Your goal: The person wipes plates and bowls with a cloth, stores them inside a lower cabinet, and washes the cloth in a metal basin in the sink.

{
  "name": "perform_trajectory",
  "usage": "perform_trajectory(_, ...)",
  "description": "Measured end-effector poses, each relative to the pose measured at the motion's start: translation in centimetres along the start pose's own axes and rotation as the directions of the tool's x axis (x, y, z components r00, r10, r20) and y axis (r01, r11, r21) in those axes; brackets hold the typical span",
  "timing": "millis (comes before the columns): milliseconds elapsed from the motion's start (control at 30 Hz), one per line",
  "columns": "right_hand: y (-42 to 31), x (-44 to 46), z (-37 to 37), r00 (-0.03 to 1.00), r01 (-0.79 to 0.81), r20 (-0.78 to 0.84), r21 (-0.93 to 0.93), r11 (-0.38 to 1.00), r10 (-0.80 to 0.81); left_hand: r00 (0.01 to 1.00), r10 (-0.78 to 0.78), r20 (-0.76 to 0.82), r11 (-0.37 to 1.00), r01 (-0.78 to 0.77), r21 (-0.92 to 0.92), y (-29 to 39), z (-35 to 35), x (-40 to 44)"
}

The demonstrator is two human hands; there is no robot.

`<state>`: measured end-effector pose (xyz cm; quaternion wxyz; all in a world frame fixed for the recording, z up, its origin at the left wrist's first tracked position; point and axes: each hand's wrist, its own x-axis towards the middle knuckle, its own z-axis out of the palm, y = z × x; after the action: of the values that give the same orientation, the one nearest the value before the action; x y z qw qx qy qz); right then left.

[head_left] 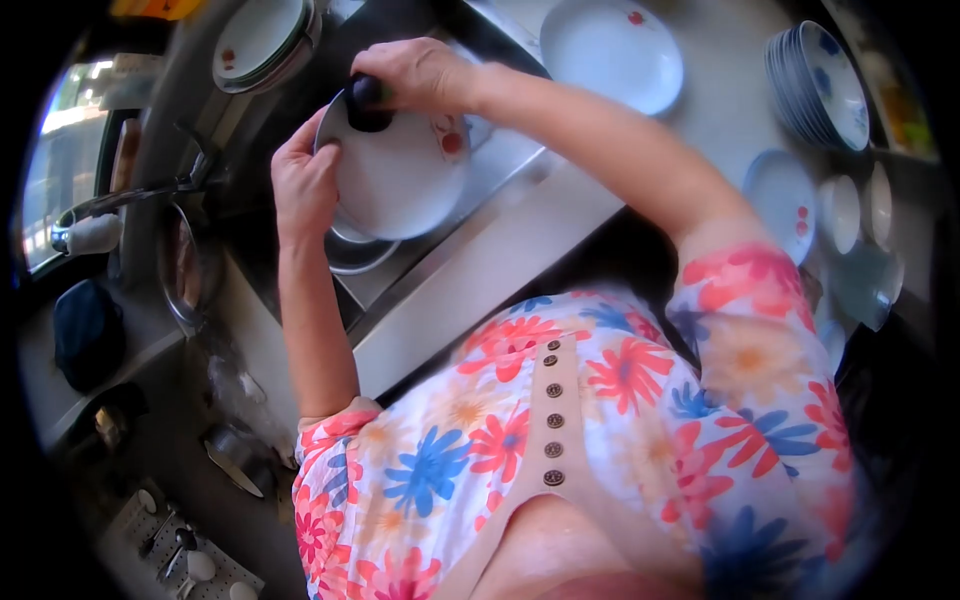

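Note:
Over a sink (440, 262), my left hand (305, 185) grips the left rim of a white plate (400, 185) with a red printed motif, thumb on its face. The plate is tilted. My right hand (415, 75) is closed around a black, round-knobbed tool (367, 92), whose dark lower part rests against the plate near its upper left rim. What kind of tool it is cannot be made out. Under the plate, the rim of a round metal vessel (365, 265) shows; the rest of it is hidden.
Stacked plates (262, 40) stand beyond the sink at the upper left. On the right counter are a large white plate (610, 55), a stack of bowls (820, 85), an oval plate (780, 205) and small cups (840, 215). A faucet (125, 200) reaches in from the left.

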<state>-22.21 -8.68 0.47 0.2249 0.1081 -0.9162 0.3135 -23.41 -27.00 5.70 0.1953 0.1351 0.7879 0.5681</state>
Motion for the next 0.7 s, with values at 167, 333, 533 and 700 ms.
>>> perform_trajectory(167, 2.2, -2.8, 2.1, 0.948, -0.232, -0.135, 0.321, 0.918, 0.287, 0.978, 0.204, -0.049, 0.958, -0.21, -0.193, -0.1, -0.9, 0.1)
perform_trajectory(333, -0.1, -6.4, 6.3, 0.554, -0.48, 0.251, 0.876, 0.058, 0.794, 0.948, 0.251, -0.196, 0.943, -0.285, -0.169, -0.2, 0.4, 0.5)
perform_trajectory(533, -5.6, -6.7, 5.1, 0.383, -0.182, 0.7, 0.697, -0.694, 0.603, 0.825, 0.379, -0.42, 0.891, -0.448, -0.076, -0.9, 3.2, 0.7)
perform_trajectory(700, -2.1, -6.5, 1.4, 0.519, -0.43, 0.445, 0.874, -0.227, 0.73, 0.915, 0.242, -0.322, 0.947, -0.295, -0.127, -0.9, 2.6, -0.9)
